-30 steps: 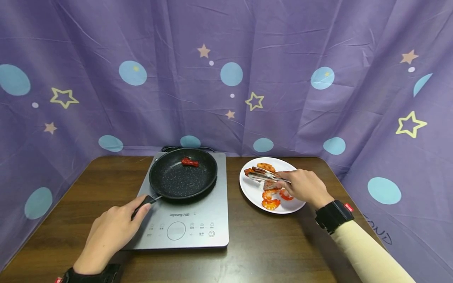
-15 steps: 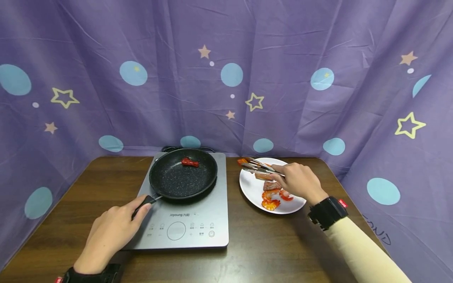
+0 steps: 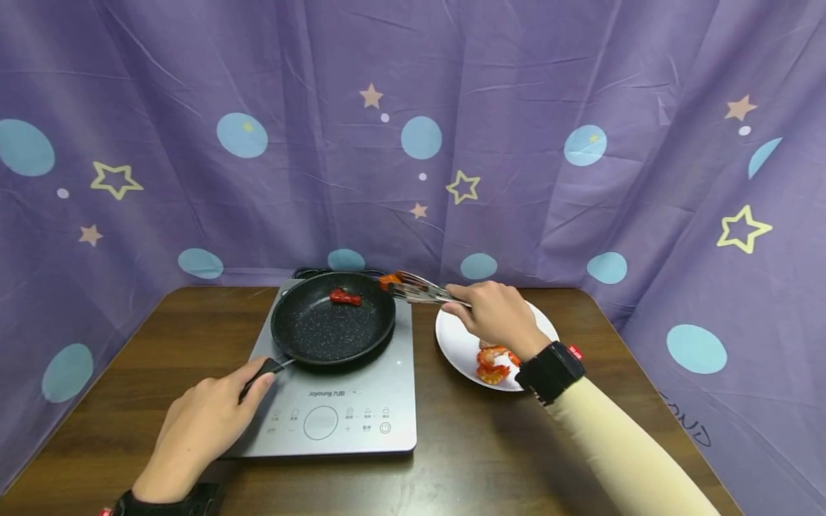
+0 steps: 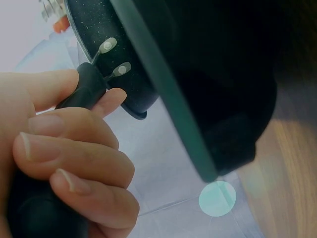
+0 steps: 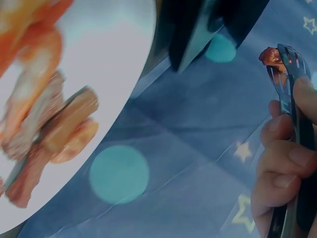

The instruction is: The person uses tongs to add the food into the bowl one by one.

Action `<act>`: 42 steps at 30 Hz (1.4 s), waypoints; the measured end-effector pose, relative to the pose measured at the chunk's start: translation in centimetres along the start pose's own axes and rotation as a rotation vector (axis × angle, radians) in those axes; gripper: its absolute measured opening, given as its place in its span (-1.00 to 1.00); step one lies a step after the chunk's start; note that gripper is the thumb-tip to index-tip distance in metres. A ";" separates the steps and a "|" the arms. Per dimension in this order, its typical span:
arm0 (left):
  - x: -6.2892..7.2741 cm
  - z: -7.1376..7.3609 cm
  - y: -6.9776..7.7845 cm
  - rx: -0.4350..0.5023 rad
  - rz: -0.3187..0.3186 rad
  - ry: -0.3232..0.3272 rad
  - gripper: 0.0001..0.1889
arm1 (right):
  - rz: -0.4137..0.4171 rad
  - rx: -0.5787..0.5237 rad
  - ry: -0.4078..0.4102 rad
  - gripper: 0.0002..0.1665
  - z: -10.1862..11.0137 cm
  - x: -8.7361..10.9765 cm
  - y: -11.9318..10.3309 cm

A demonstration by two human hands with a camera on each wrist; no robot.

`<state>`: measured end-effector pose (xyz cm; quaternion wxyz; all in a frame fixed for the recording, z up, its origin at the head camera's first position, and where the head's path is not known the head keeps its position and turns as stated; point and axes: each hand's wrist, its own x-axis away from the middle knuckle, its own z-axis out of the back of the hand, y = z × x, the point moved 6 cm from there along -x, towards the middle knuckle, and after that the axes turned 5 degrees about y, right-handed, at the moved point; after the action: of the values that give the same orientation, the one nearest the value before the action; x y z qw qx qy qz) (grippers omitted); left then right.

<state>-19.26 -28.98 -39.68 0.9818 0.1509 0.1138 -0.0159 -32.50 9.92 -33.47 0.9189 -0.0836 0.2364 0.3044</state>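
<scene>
My left hand (image 3: 206, 417) grips the black handle (image 4: 89, 87) of a speckled black frying pan (image 3: 329, 333), which sits on the silver cooktop. Inside the pan, near its far side, lies a small red drumstick-shaped piece (image 3: 345, 297). My right hand (image 3: 502, 320) holds metal tongs (image 3: 427, 293) with slotted ends. Pinched between the tongs' tips is an orange-brown piece of food (image 5: 271, 58), overlapping the pan's right rim in the head view. Below that hand is a white plate (image 3: 454, 347) with shrimp (image 3: 493, 365) and other food pieces, partly hidden by the hand.
Under the pan is a Joyoung induction cooktop (image 3: 400, 380) with touch controls along its front. A black cord (image 3: 310, 272) lies behind it. The brown wooden table (image 3: 452, 444) ends at a purple patterned curtain (image 3: 516, 215).
My right hand has lifted the orange-brown piece off the plate with the tongs and moved it left to the pan's right rim. The left hand and pan have stayed in place.
</scene>
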 end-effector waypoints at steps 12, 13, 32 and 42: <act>0.0 0.1 -0.1 -0.006 0.005 0.002 -0.37 | 0.055 0.011 -0.101 -0.66 -3.5 -3.4 -4.6; 0.0 0.1 -0.2 -0.008 0.005 0.005 -0.38 | 0.060 0.020 -0.106 -0.66 -3.8 -3.6 -5.1; 0.1 0.1 -0.2 -0.006 0.005 0.009 -0.40 | 0.101 0.122 -0.142 -0.66 -7.3 -7.5 -11.1; 0.0 0.0 -0.3 -0.001 0.015 -0.002 -0.37 | 0.115 0.165 -0.095 -0.69 -8.0 -8.5 -11.8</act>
<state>-19.30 -29.23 -39.72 0.9821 0.1511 0.1118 -0.0084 -34.44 -6.36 -36.17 0.9138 0.0204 0.2214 0.3399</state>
